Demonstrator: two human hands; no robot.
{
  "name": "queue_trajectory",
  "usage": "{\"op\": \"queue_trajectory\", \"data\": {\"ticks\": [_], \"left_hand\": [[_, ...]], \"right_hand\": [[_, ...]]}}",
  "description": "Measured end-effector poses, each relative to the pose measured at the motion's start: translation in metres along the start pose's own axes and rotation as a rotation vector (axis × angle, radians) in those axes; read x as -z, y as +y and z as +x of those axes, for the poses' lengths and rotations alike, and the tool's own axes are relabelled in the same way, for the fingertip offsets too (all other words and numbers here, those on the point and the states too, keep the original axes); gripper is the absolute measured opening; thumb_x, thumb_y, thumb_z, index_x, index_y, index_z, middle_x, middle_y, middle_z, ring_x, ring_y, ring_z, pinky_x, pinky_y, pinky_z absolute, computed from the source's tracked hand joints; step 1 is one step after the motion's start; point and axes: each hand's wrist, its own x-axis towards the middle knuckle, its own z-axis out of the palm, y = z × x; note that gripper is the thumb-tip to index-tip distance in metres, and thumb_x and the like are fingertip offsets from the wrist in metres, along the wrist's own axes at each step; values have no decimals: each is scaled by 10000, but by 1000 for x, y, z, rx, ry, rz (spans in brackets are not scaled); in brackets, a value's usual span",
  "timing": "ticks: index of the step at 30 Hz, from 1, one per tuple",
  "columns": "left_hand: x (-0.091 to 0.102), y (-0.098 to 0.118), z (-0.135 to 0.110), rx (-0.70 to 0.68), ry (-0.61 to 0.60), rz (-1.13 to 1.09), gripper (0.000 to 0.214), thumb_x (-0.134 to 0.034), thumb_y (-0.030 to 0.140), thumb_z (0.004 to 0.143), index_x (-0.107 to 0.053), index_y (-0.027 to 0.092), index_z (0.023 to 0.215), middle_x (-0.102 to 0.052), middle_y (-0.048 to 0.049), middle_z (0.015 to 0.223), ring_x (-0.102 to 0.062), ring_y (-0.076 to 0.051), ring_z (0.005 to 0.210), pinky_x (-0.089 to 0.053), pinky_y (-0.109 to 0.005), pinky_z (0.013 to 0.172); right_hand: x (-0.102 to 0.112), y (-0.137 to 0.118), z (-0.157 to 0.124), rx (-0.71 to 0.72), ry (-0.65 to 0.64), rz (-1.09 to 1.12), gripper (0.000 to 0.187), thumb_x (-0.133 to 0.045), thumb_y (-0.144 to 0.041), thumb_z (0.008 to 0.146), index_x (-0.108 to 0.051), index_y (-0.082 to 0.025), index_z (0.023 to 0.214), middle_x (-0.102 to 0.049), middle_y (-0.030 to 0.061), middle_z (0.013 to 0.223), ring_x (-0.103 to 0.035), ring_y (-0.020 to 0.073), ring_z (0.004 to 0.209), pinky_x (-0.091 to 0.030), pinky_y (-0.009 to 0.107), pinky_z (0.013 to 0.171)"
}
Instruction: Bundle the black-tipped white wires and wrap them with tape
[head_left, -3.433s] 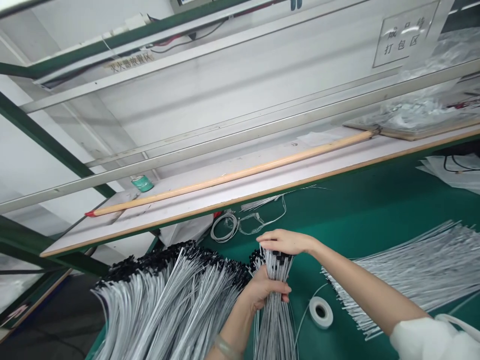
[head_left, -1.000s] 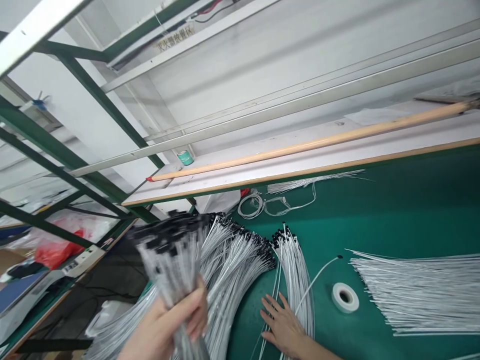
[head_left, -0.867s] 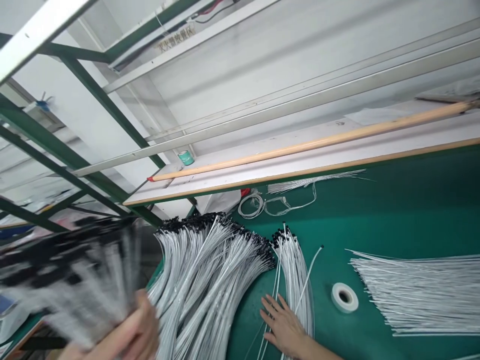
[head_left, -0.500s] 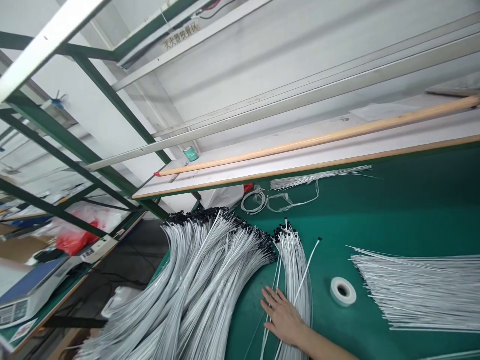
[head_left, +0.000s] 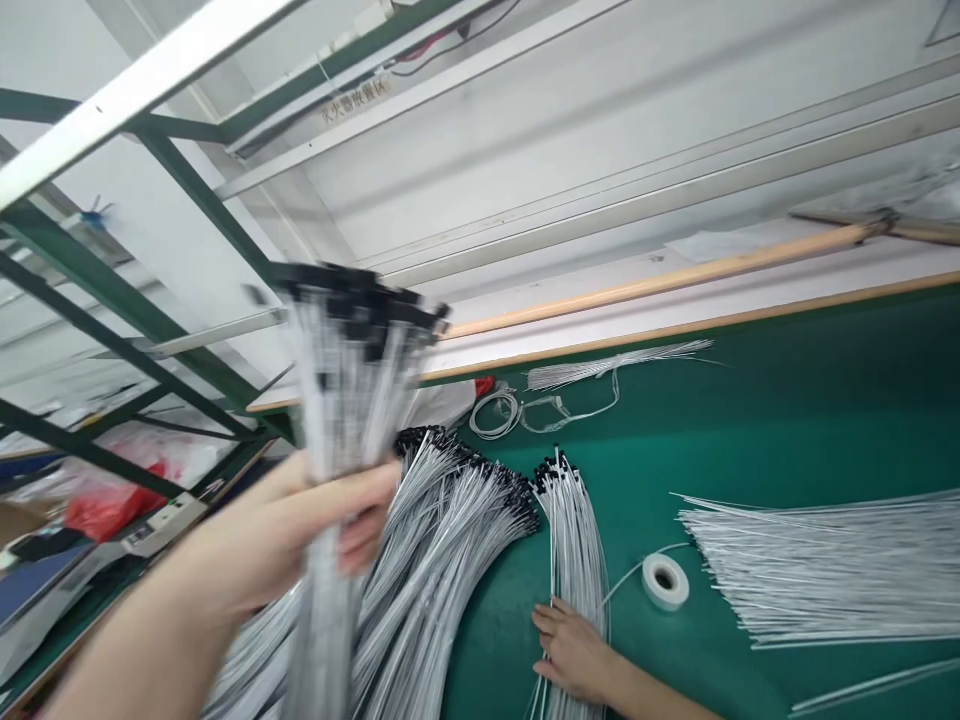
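On a green table (head_left: 637, 480), beyond a heap of strands (head_left: 457, 520), a raised bundle (head_left: 352, 390) is clamped in the left hand's (head_left: 292, 530) fingers; another bundle (head_left: 574, 530) is covered by the right hand (head_left: 574, 650), its grip unclear. Strands could be spilled by a slackened hold.

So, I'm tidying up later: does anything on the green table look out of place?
Some loose strands at lower right, lying apart from the neat pale sheaf and at a different slant.
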Motion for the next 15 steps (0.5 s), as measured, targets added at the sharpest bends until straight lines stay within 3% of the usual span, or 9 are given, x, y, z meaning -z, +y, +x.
{"op": "queue_trajectory", "data": {"ticks": [2,6,8,11,13,15], "left_hand": [[-23,-11,24,112,-310,25,297,-632,279,713,-471,163,492,-437,54,413,-414,-58,352,-341,-199,390],[-71,-47,86,217,-592,-105,307,-591,344,758,-468,167,539,-386,69,404,-386,-54,344,-344,-201,391],[-92,-70,111,238,-700,-181,276,-608,356,740,-483,167,583,-377,80,388,-373,-57,332,-354,-205,383],[-122,-101,135,215,-780,-225,296,-638,350,712,-458,163,571,-413,68,404,-399,-60,341,-377,-208,391],[-140,-115,141,217,-782,-242,263,-657,334,697,-474,163,616,-434,68,412,-423,-64,351,-378,-198,395],[-153,-123,142,213,-765,-233,255,-670,338,682,-489,162,647,-449,69,410,-443,-72,355,-393,-204,406]], "right_hand": [[10,-1,-5,-13,68,118,365,-512,-306,815,-622,-156,1129,-529,132,1280,-387,284,1250,-159,461,1081],[51,-19,-9,-202,380,607,526,-418,-550,817,-588,-202,1174,-531,133,1276,-432,294,1212,-242,478,1037],[79,-34,-9,-162,523,970,652,-415,-664,752,-563,-206,1192,-551,136,1249,-478,293,1166,-294,456,1006],[112,-56,-7,51,640,1333,793,-603,-697,570,-520,-231,1207,-593,109,1168,-522,299,1094,-370,430,932],[122,-65,-4,71,693,1403,666,-710,-591,529,-601,-202,1058,-656,86,953,-585,284,938,-415,404,851],[122,-67,-2,-21,776,1455,458,-739,-490,541,-635,-179,860,-634,41,708,-597,233,699,-452,368,707]]}}
